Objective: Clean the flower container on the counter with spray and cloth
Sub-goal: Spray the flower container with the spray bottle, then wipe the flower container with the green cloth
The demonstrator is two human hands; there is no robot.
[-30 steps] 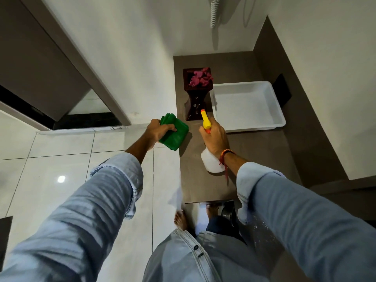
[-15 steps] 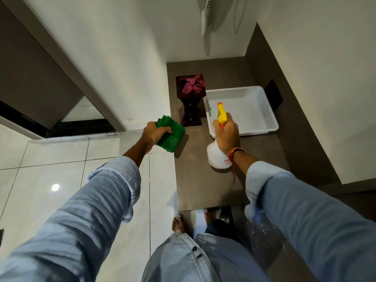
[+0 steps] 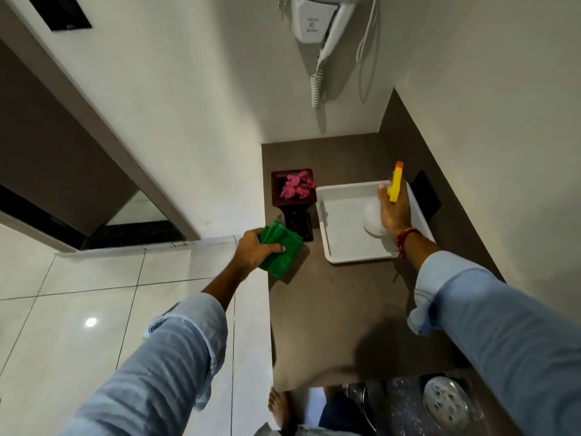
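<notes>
We see a dark square flower container [image 3: 293,196] holding pink petals on the brown counter [image 3: 339,303]. Left hand [image 3: 256,251] clenches the green cloth [image 3: 279,251]; right hand [image 3: 394,212] wraps the spray bottle [image 3: 374,217] over the white tray [image 3: 345,247].

The flower container [image 3: 294,199] is a dark reddish-brown square vase with a narrower pedestal base, standing upright on the brown counter [image 3: 339,309] by the wall, pink petals filling its top. The folded green cloth [image 3: 281,251] is held just in front of its base. The white spray bottle [image 3: 375,215], yellow nozzle pointing away, is held above the white tray to the container's right.
</notes>
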